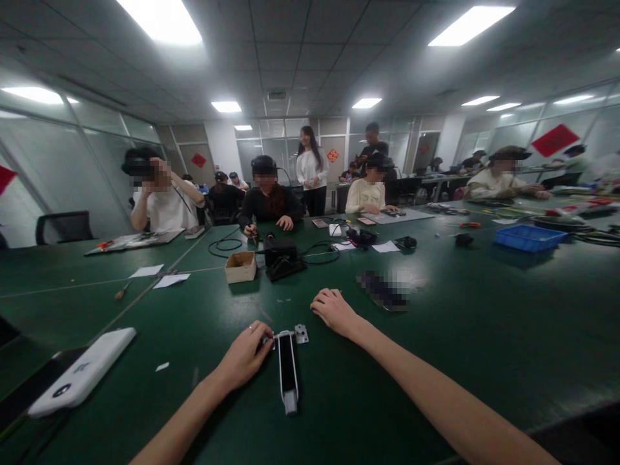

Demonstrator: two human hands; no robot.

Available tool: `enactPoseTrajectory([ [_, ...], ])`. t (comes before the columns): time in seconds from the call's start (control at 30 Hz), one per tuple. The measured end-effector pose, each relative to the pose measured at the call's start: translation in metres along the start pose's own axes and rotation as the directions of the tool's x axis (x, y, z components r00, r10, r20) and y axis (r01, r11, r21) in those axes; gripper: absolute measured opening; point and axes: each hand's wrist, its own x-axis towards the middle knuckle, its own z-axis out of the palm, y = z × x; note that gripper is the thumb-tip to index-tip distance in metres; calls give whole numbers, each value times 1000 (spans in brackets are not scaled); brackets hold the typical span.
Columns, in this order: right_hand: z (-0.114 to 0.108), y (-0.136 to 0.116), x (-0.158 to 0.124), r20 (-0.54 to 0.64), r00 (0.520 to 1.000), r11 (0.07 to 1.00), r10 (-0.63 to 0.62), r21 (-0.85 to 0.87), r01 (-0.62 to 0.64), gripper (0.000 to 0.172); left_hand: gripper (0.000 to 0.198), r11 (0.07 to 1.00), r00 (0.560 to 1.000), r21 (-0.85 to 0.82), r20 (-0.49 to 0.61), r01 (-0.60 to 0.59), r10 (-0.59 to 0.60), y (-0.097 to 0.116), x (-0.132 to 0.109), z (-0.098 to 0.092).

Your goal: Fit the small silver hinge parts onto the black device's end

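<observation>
My left hand (245, 354) is closed at the upper left end of a slim metal device with a white frame and black middle (288, 365). Its thumb and fingers pinch the end piece there, partly hiding it. A silver bracket with holes (301, 334) sticks out at the device's upper right, and a grey block (290, 402) forms its near end. To the right and farther off, my right hand (334, 311) rests on the green table (339, 400), apart from the device. Its fingers are loosely bent and apart, with nothing seen in them.
A cardboard box (241, 268) and black equipment with cables (281, 255) stand ahead. A blurred dark phone-like item (385, 290) lies beyond my right hand. There is a white-cased object (84, 371) at left and a blue tray (530, 237) at right. Several people sit across the table.
</observation>
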Motion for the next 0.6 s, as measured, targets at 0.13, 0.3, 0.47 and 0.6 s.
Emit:
enactPoseTrajectory([
  [0.13,-2,-3,0,-42,999,1000,-12,-24,11,19,17,1000,1000,-1,7,3,-3,1,0,0],
  [0.3,-9,-16,0,-127,992,999,-25,24,28,19,14,1000,1000,-5,-17,5,-5,6,-3,-3],
  [0.47,-14,-44,-2,-230,973,969,-20,235,76,14,12,999,989,34,-143,-20,25,12,-5,-3],
  [0.6,-13,-67,-5,-267,964,890,4,440,118,10,11,994,967,18,-229,-109,110,15,-5,-1],
])
